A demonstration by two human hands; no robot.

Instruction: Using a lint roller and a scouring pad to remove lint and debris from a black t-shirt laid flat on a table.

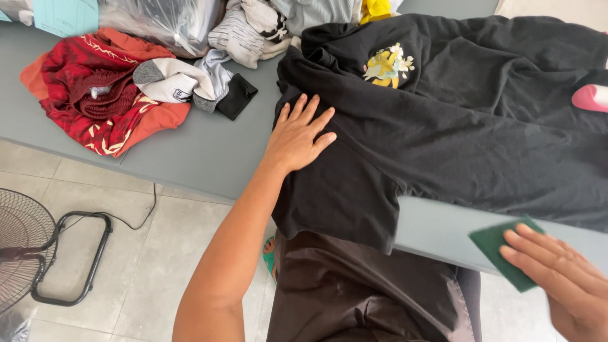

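The left hand (297, 136) lies flat, fingers spread, on a soft, creased black T-shirt (462, 120) draped across the smooth grey worktop (202, 152), one sleeve hanging over its edge. The right hand (560, 278), fingers extended, presses on a thin green rectangular pad (500, 244) at the worktop's near edge.

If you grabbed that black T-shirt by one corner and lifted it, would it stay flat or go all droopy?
Probably droopy. The black T-shirt already wrinkles on the grey table, and its sleeve hangs limp over the edge, so it looks soft, not stiff. It likely slides and bunches when pushed, which may be why the left hand lies flat on it. It seems light, being thin cloth.
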